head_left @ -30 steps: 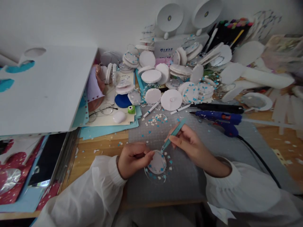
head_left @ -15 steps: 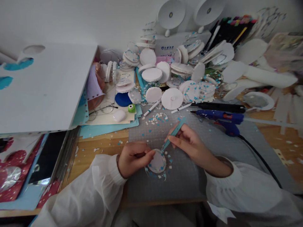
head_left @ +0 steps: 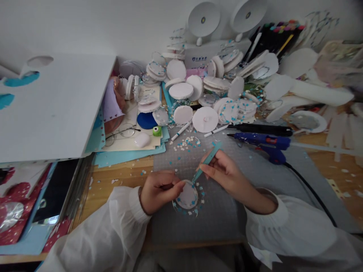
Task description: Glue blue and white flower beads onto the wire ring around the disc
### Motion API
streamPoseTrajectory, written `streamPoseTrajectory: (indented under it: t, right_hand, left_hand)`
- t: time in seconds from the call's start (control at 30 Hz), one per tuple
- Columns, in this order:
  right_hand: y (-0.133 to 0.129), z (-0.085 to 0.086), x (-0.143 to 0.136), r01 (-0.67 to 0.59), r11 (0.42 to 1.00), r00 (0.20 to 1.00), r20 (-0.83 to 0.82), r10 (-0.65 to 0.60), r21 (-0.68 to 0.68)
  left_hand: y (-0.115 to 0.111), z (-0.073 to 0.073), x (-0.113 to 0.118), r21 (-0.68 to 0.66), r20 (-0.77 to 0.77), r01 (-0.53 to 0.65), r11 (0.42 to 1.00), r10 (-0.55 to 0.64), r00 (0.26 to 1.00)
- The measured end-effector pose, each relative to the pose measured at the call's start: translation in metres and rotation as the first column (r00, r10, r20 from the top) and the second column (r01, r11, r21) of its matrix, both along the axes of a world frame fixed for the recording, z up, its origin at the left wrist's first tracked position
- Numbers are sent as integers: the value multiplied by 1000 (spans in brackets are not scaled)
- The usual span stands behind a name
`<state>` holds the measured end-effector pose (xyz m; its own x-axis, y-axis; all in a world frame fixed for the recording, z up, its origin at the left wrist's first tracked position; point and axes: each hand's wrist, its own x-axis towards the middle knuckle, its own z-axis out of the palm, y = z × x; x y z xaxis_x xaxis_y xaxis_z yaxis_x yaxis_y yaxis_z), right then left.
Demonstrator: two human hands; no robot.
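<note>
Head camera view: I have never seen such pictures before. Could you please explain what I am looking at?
There is no machine here: a person works with two bare hands. One camera, worn on the head, looks forward and down.

The right hand holds teal tweezers, their tips at the top edge of a small white disc. The left hand has its fingertips at that edge too; whether they grip it is hard to tell.

Under them is a gray mat, with tiny white and blue pieces scattered beyond the hands. Farther back are many larger white discs; to the right lies a blue glue gun.
</note>
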<state>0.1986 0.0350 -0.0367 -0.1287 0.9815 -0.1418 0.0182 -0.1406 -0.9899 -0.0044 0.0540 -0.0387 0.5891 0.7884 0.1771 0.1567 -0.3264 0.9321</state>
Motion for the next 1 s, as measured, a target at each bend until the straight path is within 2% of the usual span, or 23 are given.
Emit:
streamPoseTrajectory:
  t: [0.17, 0.4, 0.53, 0.63, 0.77, 0.83, 1.0]
  right_hand:
    - [0, -2, 2, 23, 1000, 999, -25, -24, -16]
    - [6, -4, 13, 179, 982, 977, -127, -170, 62]
    - [11, 2, 18, 212, 966, 977, -22, -212, 149]
    - [12, 8, 25, 55, 969, 982, 164, -97, 243]
    - [10, 8, 35, -239, 908, 924, 368, 104, 343]
    - [10, 5, 37, -303, 891, 898, 414, 149, 337]
    - [10, -2, 32, -372, 886, 851, 482, 206, 278]
  left_hand:
    - [0, 0, 0, -12, -10, -9, 1000, 9, 1000]
    - [0, -3, -2, -3, 1, -4, 1000, 4, 1000]
    - [0, -2, -1, -2, 4, 2, 1000, -2, 1000]
    - [0, -1, -1, 9, -24, 14, 1000, -14, 1000]
    - [0, -4, -2, 25, -87, 35, 999, -33, 996]
    - [-1, -7, -3, 39, -117, 58, 998, -53, 992]
    - [0, -8, -4, 68, -146, 143, 987, -132, 980]
